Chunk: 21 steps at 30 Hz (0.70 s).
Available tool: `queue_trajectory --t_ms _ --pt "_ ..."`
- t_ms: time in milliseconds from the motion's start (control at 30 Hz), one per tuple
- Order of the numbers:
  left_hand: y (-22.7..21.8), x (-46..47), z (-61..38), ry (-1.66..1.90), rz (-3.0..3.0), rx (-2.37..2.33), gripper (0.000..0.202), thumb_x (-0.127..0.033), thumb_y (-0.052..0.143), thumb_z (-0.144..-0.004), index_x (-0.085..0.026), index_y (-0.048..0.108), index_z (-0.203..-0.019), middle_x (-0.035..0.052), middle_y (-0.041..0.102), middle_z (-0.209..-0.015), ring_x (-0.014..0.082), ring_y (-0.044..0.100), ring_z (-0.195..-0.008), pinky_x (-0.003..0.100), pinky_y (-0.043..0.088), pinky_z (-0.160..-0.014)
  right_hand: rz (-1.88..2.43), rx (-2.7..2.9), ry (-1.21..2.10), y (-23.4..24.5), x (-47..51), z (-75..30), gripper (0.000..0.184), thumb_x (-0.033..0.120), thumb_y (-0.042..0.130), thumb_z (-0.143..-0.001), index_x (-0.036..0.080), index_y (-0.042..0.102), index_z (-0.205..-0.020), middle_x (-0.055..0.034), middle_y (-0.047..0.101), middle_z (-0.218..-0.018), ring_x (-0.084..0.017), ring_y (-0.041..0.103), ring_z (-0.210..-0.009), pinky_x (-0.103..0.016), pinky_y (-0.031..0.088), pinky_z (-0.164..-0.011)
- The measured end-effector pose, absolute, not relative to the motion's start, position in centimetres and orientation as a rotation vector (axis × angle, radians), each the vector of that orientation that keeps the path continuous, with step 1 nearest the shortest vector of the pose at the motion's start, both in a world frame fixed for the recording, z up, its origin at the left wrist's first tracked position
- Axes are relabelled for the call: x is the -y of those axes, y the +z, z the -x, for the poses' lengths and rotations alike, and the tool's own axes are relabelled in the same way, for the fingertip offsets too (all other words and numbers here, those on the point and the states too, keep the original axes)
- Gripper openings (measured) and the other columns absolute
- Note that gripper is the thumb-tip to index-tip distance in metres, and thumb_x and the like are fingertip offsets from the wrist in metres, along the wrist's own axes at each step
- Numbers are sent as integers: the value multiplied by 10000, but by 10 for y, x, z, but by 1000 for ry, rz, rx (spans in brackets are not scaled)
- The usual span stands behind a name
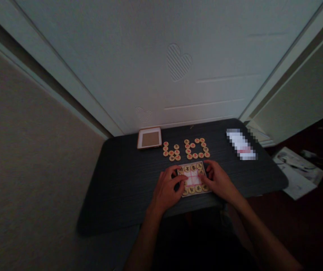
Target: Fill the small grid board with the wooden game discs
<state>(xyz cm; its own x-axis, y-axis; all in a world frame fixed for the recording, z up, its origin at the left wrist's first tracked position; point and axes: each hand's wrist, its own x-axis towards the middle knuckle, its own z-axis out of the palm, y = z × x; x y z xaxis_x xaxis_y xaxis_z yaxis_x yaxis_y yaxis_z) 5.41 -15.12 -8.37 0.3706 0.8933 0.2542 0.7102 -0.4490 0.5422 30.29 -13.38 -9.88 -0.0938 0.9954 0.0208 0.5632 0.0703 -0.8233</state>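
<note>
A shallow box (194, 194) of Chinese chess pieces lies near the front edge of the dark table. Round wooden pieces with dark characters line its edges around a white base with pink lines. At its left side, my left hand (167, 188) curls round the edge, fingertips reaching over the pieces there. My right hand (219, 181) grips the right side, thumb over the inside and index finger at the far corner. Both hands partly cover the pieces at the sides. Just beyond the box, more chess pieces (195, 155) lie on the table in two outlined shapes, mostly with red characters.
An open box lid (150, 138) with a brown inside rests at the back left of the dark table (116, 184). A pixelated white item (240, 145) lies at the right. A white door (139, 56) stands behind, and a pale flat object (297, 177) is on the floor.
</note>
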Motion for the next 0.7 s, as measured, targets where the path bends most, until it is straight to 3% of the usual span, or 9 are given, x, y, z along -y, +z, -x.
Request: queue_trajectory --t_ms 400,700 --pt "-83 151 -53 746 -2301 -1359 222 -163 604 -918 -281 758 -1027 54 558 -1396 222 614 -1033 468 495 -928 1579 1727 834 -100 130 -301 564 353 693 -838 221 521 -1359 -35 602 -975 -159 574 -658 -331 533 -647" --pt "-84 151 -53 761 -2274 -1367 217 -183 599 -933 -284 753 -1047 53 565 -1390 225 624 -1044 463 503 -937 1499 1871 878 -94 146 -312 820 330 783 -767 253 422 -1499 -87 587 -1173 -200 627 -868 -416 583 -855"
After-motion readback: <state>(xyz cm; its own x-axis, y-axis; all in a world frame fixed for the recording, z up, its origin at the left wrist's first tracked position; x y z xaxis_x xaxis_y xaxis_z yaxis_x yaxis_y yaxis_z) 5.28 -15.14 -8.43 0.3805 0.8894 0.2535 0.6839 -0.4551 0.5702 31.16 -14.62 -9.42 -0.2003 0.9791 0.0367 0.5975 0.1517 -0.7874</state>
